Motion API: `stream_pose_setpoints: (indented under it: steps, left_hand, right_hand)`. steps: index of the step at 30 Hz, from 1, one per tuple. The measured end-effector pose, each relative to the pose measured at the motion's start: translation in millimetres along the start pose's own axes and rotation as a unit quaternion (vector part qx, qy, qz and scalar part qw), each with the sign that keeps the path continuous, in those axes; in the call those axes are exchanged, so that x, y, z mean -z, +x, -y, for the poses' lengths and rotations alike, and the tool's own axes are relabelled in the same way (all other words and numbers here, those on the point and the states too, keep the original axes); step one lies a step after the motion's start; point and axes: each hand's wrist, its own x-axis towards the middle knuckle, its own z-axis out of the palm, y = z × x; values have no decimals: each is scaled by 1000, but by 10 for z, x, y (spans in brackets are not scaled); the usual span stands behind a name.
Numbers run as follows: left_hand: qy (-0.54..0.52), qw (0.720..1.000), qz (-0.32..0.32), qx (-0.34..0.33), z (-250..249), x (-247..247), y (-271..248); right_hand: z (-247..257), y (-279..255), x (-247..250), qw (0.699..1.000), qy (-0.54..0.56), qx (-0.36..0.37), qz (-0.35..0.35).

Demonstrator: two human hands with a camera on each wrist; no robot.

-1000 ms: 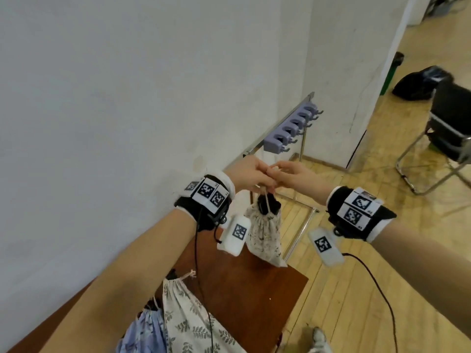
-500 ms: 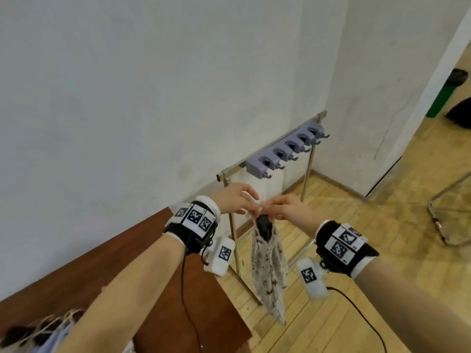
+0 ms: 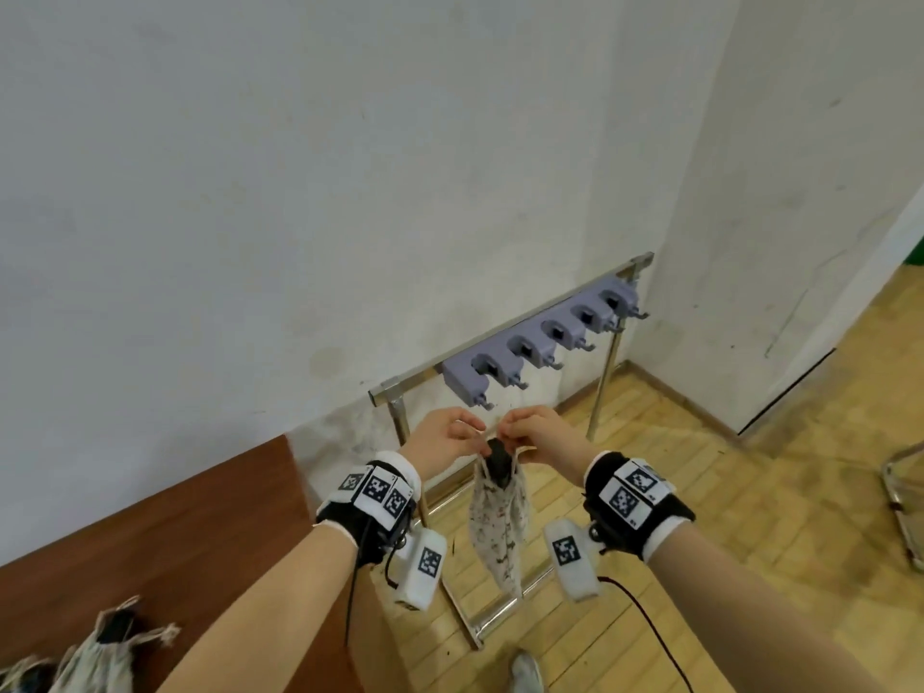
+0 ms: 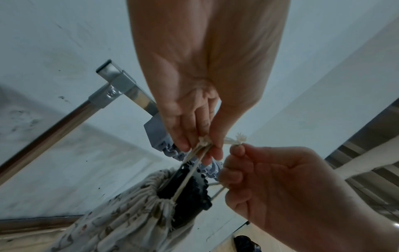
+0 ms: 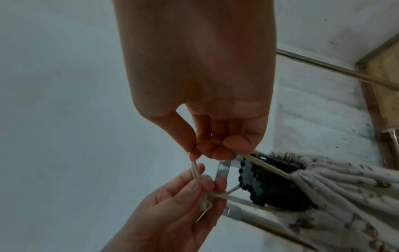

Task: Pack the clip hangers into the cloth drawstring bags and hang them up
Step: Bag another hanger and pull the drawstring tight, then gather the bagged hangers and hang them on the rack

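A printed cloth drawstring bag point(image 3: 500, 527) hangs in the air below my two hands, with a black clip hanger point(image 3: 500, 460) sticking out of its gathered mouth. My left hand point(image 3: 450, 437) pinches the knotted drawstring point(image 4: 201, 145) at the bag's left side. My right hand point(image 3: 532, 432) pinches the other drawstring end point(image 5: 43, 168) just beside it. Both hands are a little below and in front of the nearest hook point(image 3: 484, 403) of the grey hook rail point(image 3: 540, 342) on the metal rack point(image 3: 395, 392). The bag point(image 4: 121, 220) and hanger point(image 5: 276, 185) also show in the wrist views.
A brown table point(image 3: 150, 532) lies at lower left with two more filled cloth bags point(image 3: 95, 657) at its near edge. The white wall stands right behind the rack. Wooden floor spreads to the right, with a chair leg point(image 3: 900, 507) at the far right edge.
The view has turned left and closer to the rack. Both hands have carried the bag up toward the first hook, and they now hold the two drawstring ends slightly apart.
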Motion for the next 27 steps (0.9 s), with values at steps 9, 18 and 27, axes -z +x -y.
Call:
stream_pose_setpoints:
  steps: [9,18,27]
  left_hand:
    - [-16,994,-104,33,247,26,1076]
    - [-14,984,-161,77,500,-58,1245]
    - [-117,972,-150,134,813,-278,1258]
  right_hand:
    - [2,1046,412,992,-115,-41,-16]
    - [-266,1409,377,983,-182,-28,3]
    - [-525,1409,271,993,-117,-27,7]
